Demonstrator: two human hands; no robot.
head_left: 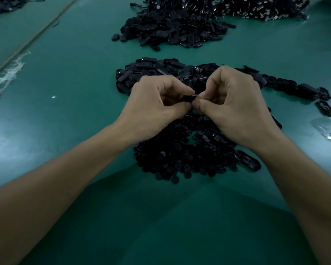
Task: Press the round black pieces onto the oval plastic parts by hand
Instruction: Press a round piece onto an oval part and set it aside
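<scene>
— Toward the table (75, 92)'s near edge, which step?
— Pressing, apparently: left hand (157, 100) and right hand (235, 104), fingers curled, pinch one oval plastic part (188, 97) above the round black pieces (180, 155). Next: probably a firm squeeze.

Mid-frame, a left hand (157, 104) and right hand (231, 106) pinch one black oval part (188, 98) between fingertips over a green table (65, 83); round black pieces (180, 155) lie heaped just below; further oval parts (147, 73) are piled above.
</scene>
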